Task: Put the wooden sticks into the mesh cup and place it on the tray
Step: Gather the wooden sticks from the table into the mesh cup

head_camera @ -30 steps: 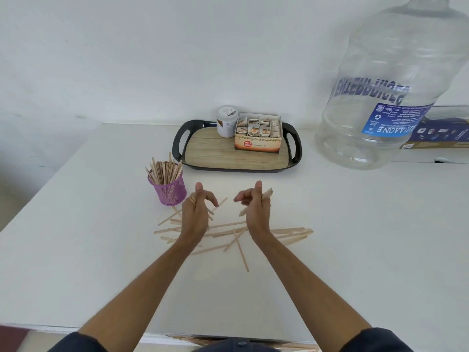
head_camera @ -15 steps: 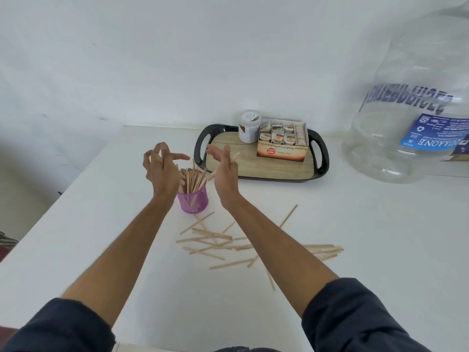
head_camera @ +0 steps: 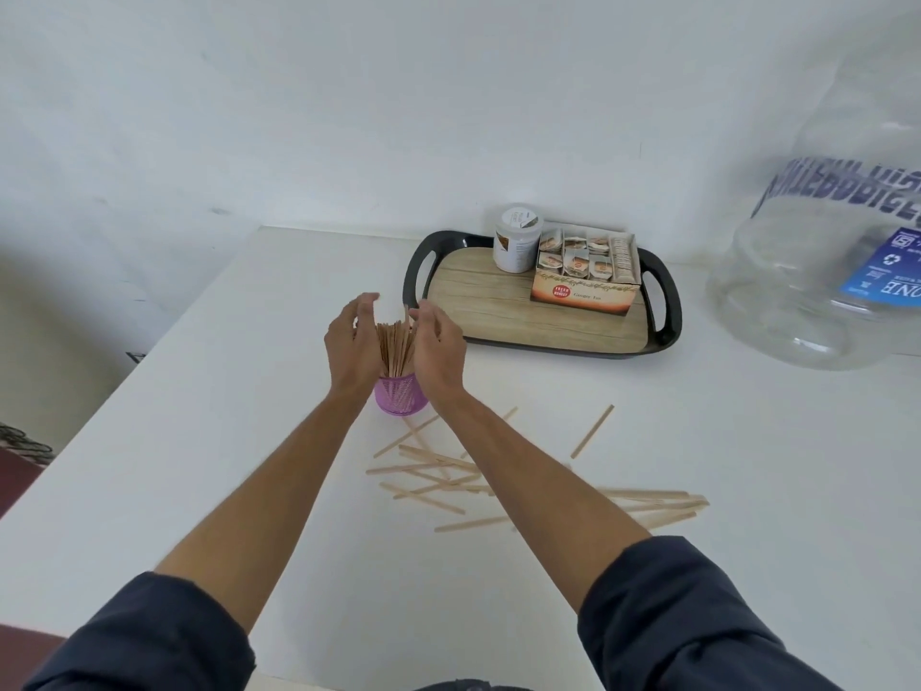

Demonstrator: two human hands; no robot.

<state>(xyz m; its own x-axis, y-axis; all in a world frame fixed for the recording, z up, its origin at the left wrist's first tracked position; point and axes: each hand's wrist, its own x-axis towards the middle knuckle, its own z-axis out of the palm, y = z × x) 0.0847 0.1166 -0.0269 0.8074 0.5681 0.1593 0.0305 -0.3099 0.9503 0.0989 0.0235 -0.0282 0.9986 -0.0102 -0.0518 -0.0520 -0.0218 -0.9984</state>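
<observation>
A purple mesh cup point(head_camera: 401, 395) stands on the white table, with a bundle of wooden sticks point(head_camera: 395, 347) upright in it. My left hand point(head_camera: 352, 347) presses against the bundle's left side and my right hand point(head_camera: 438, 347) against its right side, fingers loosely spread, squeezing the sticks together. Several loose wooden sticks point(head_camera: 428, 473) lie scattered on the table nearer to me, partly under my right forearm. The black tray point(head_camera: 668, 311) with a wood-look floor sits behind the cup, to the right.
On the tray's far side stand a white jar point(head_camera: 516, 237) and a tea-bag box point(head_camera: 584, 276). A big clear water bottle point(head_camera: 822, 251) lies at the right. The table's left edge point(head_camera: 149, 351) drops off beside the cup.
Both hands dropped from above the cup and closed in on the stick bundle from either side. The stick in my right hand is no longer seen apart from the bundle. The camera shifted closer.
</observation>
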